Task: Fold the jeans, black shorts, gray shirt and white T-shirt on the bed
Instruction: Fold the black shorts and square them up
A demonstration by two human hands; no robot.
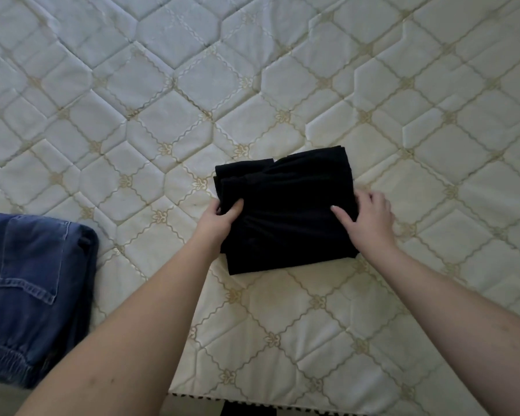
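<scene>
Folded black shorts (285, 211) are lying near the bed's (282, 70) front edge. The left hand (219, 217) is pinching their left side; the right hand (370, 217) is gripping the right (soft, light cloth, best gripped at the edges). Folded jeans (33, 289) are sitting toward the front-left corner.

black shorts (285, 211) folded square mid-mattress; folded blue jeans (33, 295) well apart at left edge

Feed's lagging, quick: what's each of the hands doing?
Left hand: grips the black shorts at their left edge.
Right hand: holds their right edge.
</scene>
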